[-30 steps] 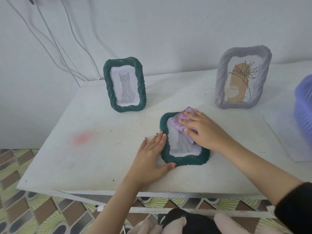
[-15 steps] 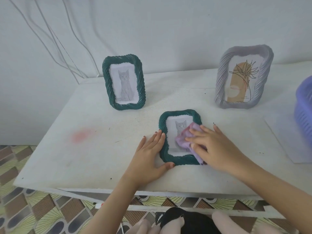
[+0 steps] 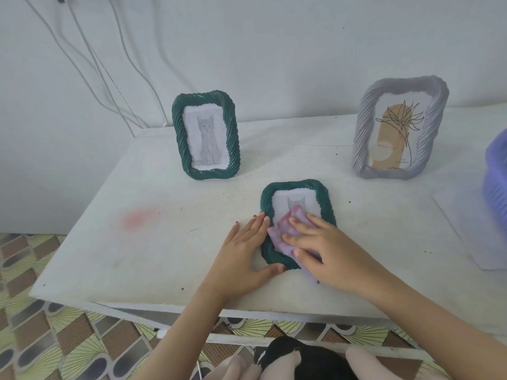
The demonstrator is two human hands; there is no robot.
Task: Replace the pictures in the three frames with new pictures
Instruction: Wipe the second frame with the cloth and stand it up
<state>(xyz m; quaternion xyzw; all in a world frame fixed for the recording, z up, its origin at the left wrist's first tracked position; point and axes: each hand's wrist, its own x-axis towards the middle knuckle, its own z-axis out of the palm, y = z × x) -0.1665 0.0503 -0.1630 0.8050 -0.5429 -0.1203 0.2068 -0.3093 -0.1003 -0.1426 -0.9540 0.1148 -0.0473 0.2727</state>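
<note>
A green frame (image 3: 296, 189) with a grey cat picture lies flat on the white table (image 3: 164, 242). My left hand (image 3: 244, 259) rests flat against its left edge, fingers apart. My right hand (image 3: 326, 250) presses a lilac cloth (image 3: 285, 234) onto the lower part of the frame's glass. A second green frame (image 3: 206, 135) with a cat picture stands upright at the back left. A grey frame (image 3: 399, 130) with a plant drawing stands upright at the back right.
A purple plastic basket (image 3: 496, 187) sits at the right edge on a white sheet (image 3: 461, 223). Cables (image 3: 109, 78) hang down the wall behind the table. A pink stain (image 3: 140, 218) marks the tabletop on the left. Patterned floor shows below.
My right hand has wiped the cloth from the top of the lying frame down toward its lower part, then slightly left. My left hand has stayed against the frame's left edge.
</note>
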